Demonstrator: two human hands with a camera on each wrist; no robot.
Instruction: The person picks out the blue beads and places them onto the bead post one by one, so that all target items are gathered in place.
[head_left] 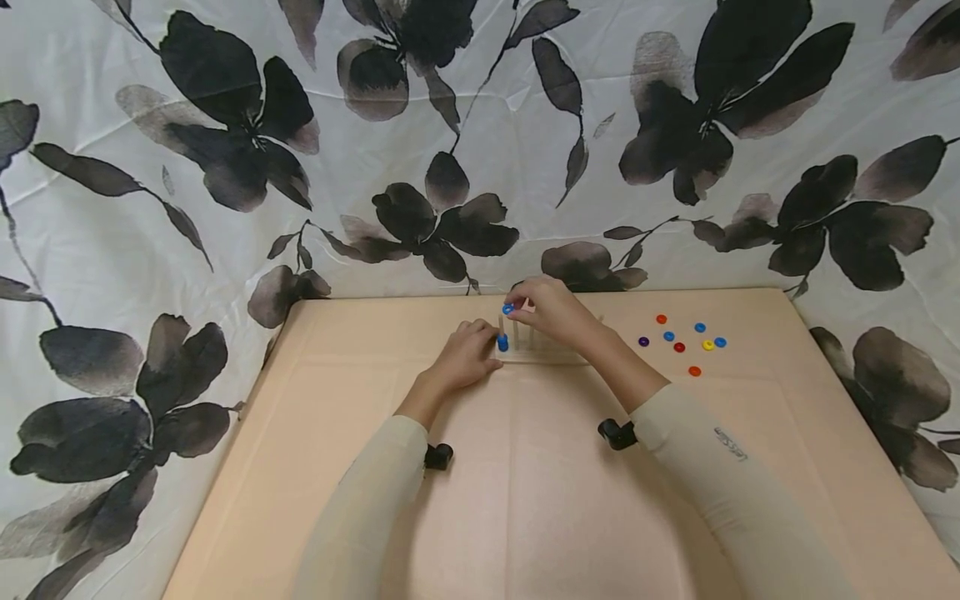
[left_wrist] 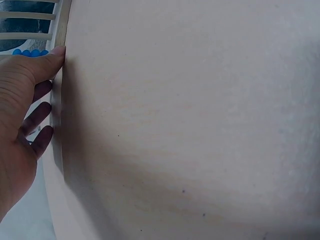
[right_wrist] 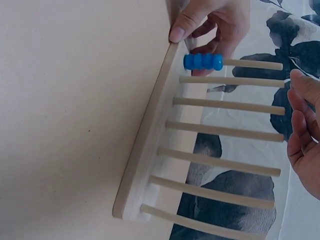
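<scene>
A wooden peg rack [head_left: 542, 357] with several upright pegs stands mid-table. On its leftmost peg sits a short stack of blue rings [head_left: 502, 342], also plain in the right wrist view as blue rings [right_wrist: 202, 61]. My left hand [head_left: 480, 340] holds the rack's left end, thumb [right_wrist: 178, 33] on the base's front edge and fingers behind it. In the left wrist view that thumb [left_wrist: 50, 61] presses the base edge [left_wrist: 61, 30]. My right hand [head_left: 519, 307] pinches one blue ring [head_left: 508, 309] just above the leftmost peg. Its fingers [right_wrist: 302, 125] hover by the peg tips.
Several loose rings lie on the beige table [head_left: 525, 500] to the right of the rack: orange [head_left: 661, 319], purple [head_left: 643, 342], red [head_left: 678, 347], yellow [head_left: 707, 344] and blue [head_left: 721, 342]. A flowered cloth [head_left: 480, 125] hangs behind and around the table.
</scene>
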